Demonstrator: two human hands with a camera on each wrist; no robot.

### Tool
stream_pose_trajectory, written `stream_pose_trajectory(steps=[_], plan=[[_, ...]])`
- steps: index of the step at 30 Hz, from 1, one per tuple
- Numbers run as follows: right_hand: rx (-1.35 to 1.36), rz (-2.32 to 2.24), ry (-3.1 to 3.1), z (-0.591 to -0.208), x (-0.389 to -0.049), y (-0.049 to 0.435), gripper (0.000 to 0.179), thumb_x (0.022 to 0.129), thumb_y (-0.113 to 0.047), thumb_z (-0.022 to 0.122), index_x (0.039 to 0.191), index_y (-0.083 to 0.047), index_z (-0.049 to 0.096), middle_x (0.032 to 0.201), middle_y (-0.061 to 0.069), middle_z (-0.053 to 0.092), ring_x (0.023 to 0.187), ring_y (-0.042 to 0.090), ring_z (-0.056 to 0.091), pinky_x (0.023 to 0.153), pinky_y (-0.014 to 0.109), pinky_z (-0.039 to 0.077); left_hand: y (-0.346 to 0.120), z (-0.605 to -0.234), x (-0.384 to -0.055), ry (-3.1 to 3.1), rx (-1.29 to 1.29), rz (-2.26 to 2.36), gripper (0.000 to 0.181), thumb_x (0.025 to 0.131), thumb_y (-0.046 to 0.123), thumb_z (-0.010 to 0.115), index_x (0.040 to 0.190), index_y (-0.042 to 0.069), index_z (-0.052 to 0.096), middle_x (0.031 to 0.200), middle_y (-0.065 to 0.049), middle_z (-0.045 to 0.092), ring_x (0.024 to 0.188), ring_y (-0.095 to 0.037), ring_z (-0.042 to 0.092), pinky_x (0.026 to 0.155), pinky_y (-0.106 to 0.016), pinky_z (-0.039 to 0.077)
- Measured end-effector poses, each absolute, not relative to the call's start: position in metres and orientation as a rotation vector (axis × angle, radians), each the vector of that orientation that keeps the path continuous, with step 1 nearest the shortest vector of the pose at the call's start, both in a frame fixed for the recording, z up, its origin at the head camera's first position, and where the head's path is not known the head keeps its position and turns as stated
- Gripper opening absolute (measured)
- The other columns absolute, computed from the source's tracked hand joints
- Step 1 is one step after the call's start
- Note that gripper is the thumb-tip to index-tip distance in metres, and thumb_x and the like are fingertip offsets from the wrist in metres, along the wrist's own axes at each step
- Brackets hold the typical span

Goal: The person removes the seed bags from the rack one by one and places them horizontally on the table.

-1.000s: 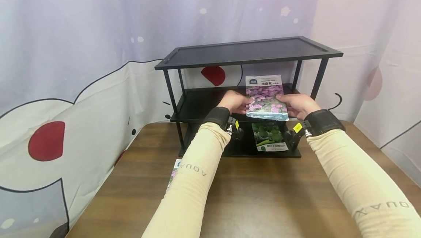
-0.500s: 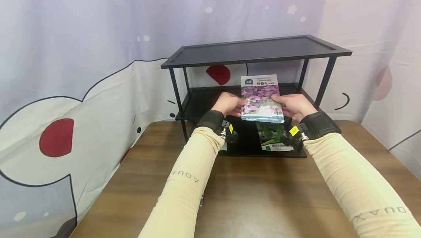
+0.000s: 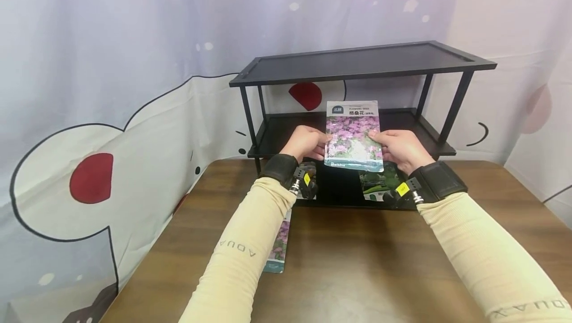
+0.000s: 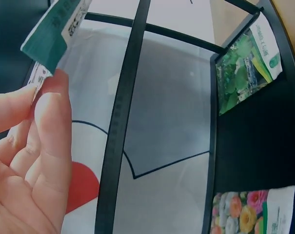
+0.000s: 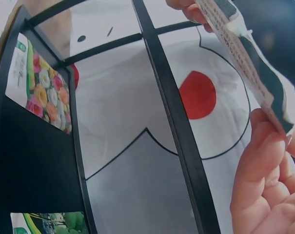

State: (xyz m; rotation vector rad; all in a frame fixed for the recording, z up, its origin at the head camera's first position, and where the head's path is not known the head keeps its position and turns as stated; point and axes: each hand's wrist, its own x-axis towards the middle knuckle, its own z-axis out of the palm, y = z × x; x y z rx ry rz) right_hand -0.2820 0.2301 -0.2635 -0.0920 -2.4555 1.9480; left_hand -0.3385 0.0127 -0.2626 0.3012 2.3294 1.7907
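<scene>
Between the curled fingers of the left hand [image 3: 309, 142] and the right hand [image 3: 402, 148], a pink-flower seed packet [image 3: 352, 134] is pinched by its side edges and held up at the middle shelf [image 3: 286, 134] of a black rack [image 3: 362, 62] (contact with the shelf cannot be told). It is judged light, bendable and slightly slippery, best gripped by both edges. Below, a leafy green packet [image 4: 247, 68] and a mixed-flower packet [image 4: 249, 212] are laid; another pink packet [image 3: 280, 246] is seen on the worktop [image 3: 348, 258].

Held seed packet [image 3: 353, 137]: upper edge reads "FLOWERS SEED", "格桑花"; lower edge, "Beishu". Left sleeve [image 3: 239, 253]: inverted "AQUA". Right sleeve [image 3: 491, 258]: inverted "QUAX".
</scene>
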Motion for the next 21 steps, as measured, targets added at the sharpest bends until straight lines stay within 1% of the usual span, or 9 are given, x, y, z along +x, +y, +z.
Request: stream_pose_trajectory(steps=[4, 9, 11, 16, 18, 21], plan=[[-0.068, 1.912, -2.466, -0.267, -0.279, 0.226, 0.053, 0.091, -0.034, 0.058, 0.122, 0.008, 0.048, 0.084, -0.003, 0.059, 0.073, 0.006, 0.061, 0.068, 0.022, 0.053, 0.006, -0.265, -0.333, 2.358, 0.340, 1.777, 0.018, 0.086, 0.016, 0.067, 0.093, -0.001, 0.068, 0.074, -0.012, 0.063, 0.059, -0.018, 0.060, 0.057, -0.029, 0.055], [-0.052, 1.864, -2.461, -0.273, -0.275, 0.223, 0.051, 0.091, -0.036, 0.059, 0.117, 0.007, 0.051, 0.089, 0.000, 0.055, 0.074, 0.006, 0.058, 0.067, 0.021, 0.052, 0.001, -0.268, -0.328, 2.357, 0.373, 1.757, 0.017, 0.086, 0.016, 0.067, 0.092, 0.001, 0.068, 0.075, -0.012, 0.063, 0.060, -0.018, 0.060, 0.058, -0.030, 0.055], [-0.047, 1.868, -2.448, -0.276, -0.273, 0.222, 0.051, 0.091, -0.035, 0.059, 0.117, 0.008, 0.051, 0.088, 0.000, 0.054, 0.072, 0.006, 0.057, 0.067, 0.022, 0.052, -0.002, -0.270, -0.326, 2.360, 0.372, 1.745, 0.016, 0.087, 0.017, 0.066, 0.091, 0.002, 0.068, 0.076, -0.011, 0.063, 0.060, -0.018, 0.060, 0.060, -0.030, 0.055], [-0.027, 1.894, -2.421, -0.283, -0.268, 0.216, 0.047, 0.091, -0.032, 0.060, 0.114, 0.009, 0.052, 0.080, -0.003, 0.056, 0.067, 0.007, 0.057, 0.064, 0.023, 0.052, -0.009, -0.278, -0.324, 2.351, 0.353, 1.733, 0.015, 0.086, 0.018, 0.067, 0.089, 0.003, 0.068, 0.075, -0.011, 0.063, 0.060, -0.018, 0.060, 0.068, -0.038, 0.055], [-0.023, 1.896, -2.419, -0.286, -0.266, 0.214, 0.046, 0.091, -0.032, 0.060, 0.113, 0.008, 0.052, 0.077, -0.004, 0.056, 0.066, 0.007, 0.055, 0.063, 0.022, 0.052, -0.011, -0.281, -0.322, 2.340, 0.357, 1.729, 0.015, 0.086, 0.018, 0.067, 0.089, 0.003, 0.068, 0.076, -0.011, 0.063, 0.060, -0.018, 0.060, 0.067, -0.038, 0.055], [-0.026, 1.908, -2.422, -0.291, -0.263, 0.213, 0.045, 0.090, -0.031, 0.061, 0.111, 0.007, 0.053, 0.077, -0.004, 0.057, 0.066, 0.007, 0.055, 0.064, 0.023, 0.052, -0.015, -0.285, -0.319, 2.336, 0.374, 1.709, 0.016, 0.086, 0.019, 0.068, 0.090, 0.003, 0.068, 0.077, -0.011, 0.063, 0.061, -0.018, 0.061, 0.064, -0.035, 0.055]])
